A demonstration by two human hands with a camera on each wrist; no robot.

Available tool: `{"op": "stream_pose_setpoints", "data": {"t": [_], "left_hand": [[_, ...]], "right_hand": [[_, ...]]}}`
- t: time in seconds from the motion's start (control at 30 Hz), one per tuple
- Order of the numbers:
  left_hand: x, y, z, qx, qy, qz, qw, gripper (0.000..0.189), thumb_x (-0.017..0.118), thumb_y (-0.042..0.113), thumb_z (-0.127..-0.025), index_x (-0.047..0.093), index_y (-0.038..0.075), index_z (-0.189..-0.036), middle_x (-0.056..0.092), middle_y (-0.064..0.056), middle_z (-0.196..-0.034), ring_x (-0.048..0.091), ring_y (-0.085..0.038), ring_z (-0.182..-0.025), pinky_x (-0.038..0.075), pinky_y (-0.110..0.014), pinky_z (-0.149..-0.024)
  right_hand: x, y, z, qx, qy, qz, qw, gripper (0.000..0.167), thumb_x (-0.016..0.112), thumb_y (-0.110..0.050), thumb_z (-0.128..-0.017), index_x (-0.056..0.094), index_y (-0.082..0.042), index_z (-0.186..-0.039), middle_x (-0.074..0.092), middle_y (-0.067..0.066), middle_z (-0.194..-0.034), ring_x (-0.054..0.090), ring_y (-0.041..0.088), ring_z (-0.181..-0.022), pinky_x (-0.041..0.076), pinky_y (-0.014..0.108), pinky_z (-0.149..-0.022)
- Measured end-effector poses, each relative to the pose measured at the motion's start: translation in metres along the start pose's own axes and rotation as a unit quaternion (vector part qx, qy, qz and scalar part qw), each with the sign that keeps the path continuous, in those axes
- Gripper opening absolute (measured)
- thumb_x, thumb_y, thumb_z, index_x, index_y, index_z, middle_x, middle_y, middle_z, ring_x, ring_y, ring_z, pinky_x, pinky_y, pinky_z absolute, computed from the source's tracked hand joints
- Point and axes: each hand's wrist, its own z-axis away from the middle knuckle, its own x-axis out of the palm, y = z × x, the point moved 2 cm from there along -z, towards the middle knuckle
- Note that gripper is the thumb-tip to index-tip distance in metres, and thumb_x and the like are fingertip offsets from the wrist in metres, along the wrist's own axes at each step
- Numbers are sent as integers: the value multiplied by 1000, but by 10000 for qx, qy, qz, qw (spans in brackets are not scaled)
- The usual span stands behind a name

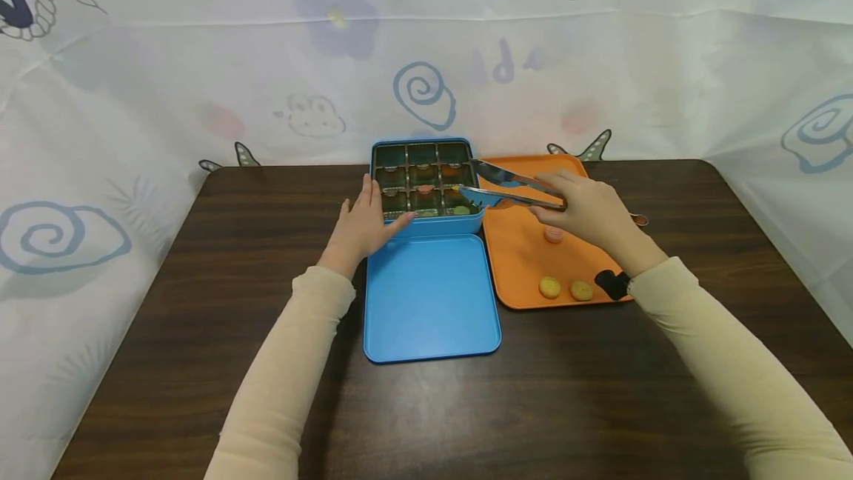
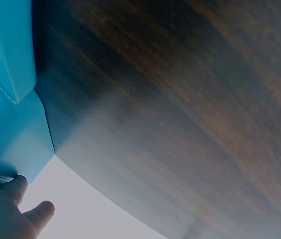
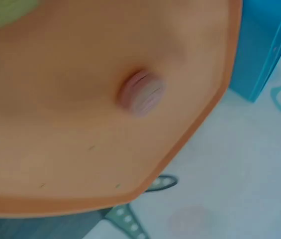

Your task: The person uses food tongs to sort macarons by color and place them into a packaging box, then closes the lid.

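Note:
A pair of metal tongs (image 1: 520, 199) is gripped in my right hand (image 1: 589, 213), over the orange tray (image 1: 520, 258). The tips of the tongs reach over the right-hand compartments of a blue divided box (image 1: 440, 226), with a small bit of yellow at the lower tip. I cannot tell whether the tongs hold anything. Along the box's left side rest the straight fingers of my left hand (image 1: 360, 232), its thumb at the front rim. Small round pieces in pink, orange and green lie in some compartments.
Two yellow round pieces (image 1: 549, 287) and a pink ridged one (image 3: 141, 93) lie on the orange tray, beside a black object (image 1: 609, 284) near my right wrist. A shallow blue lid (image 1: 432, 298) lies in front of the box. Patterned white cloth (image 1: 266, 95) hangs behind the table.

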Motion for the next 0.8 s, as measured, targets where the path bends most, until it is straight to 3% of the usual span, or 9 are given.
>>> {"op": "stream_pose_setpoints", "data": {"t": [0.23,0.53,0.8], "left_hand": [[1,-1,-1,12,36,14,10000,103,30,73,-91,-10,-1,-151,-17,-16,-160,12,-32,-150,6,-55,-121],[1,-1,0,-5,76,38,10000,102,31,71,-91,-8,-1,-151,-16,-16,-160,14,-34,-149,6,-56,-120],[0,0,2,-13,12,48,10000,103,30,72,-91,-9,-1,-151,-17,-16,-159,13,-32,-149,6,-56,-120]], "right_hand": [[-7,23,27,337,-199,25,9992,47,75,-24,-82,63,-7,-124,65,12,-97,51,17,-54,40,31,-49],[-4,46,58,539,-334,232,9977,41,77,-24,-79,68,-7,-115,59,6,-78,43,9,-52,33,25,-47],[-1,63,79,968,-734,180,9924,41,76,-26,-81,68,-7,-116,60,6,-82,46,11,-57,35,27,-49]]}}
